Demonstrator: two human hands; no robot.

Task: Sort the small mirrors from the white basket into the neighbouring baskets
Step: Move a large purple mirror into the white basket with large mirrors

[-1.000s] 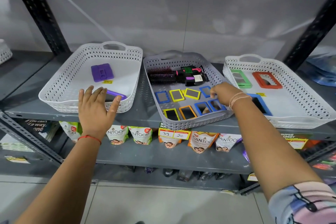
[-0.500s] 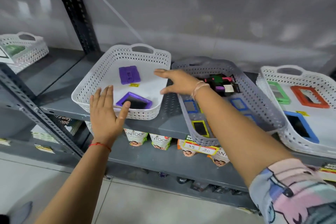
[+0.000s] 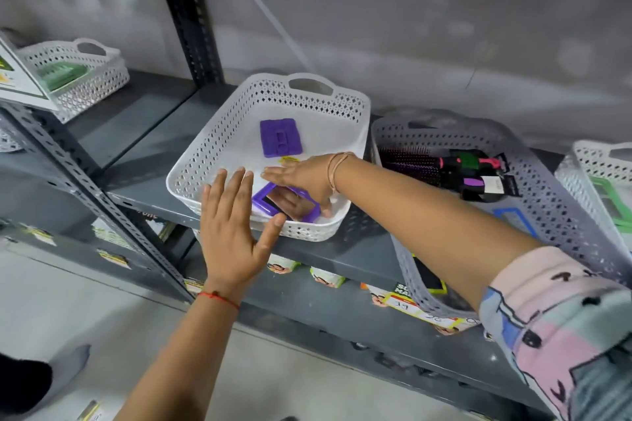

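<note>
A grey basket point(image 3: 533, 161) is sitting just to the right of the white basket point(image 3: 239, 120) on the grey metal shelf point(image 3: 342, 260); it is holding a black hairbrush point(image 3: 441, 167) at the back and a blue-framed mirror point(image 3: 513, 217) and a yellow-framed mirror point(image 3: 429, 278) nearer the front. The right forearm is stretching across the grey basket's front half and hiding much of its floor. Another white basket with a green-framed mirror point(image 3: 612, 202) is showing at the far right, cut off by the frame edge.

Inside the white basket 2 purple mirrors are lying: one face-down mirror point(image 3: 280, 137) toward the back, showing its ribbed rear, and one purple-framed mirror point(image 3: 270, 203) at the front, glass up and reflecting fingers. The right hand point(image 3: 304, 181) is reaching into the white basket, fingers extended over the front mirror; I cannot tell whether it is gripping anything. The left hand point(image 3: 232, 232) is hovering at the white basket's front wall, palm down, fingers spread wide, holding nothing.
</note>
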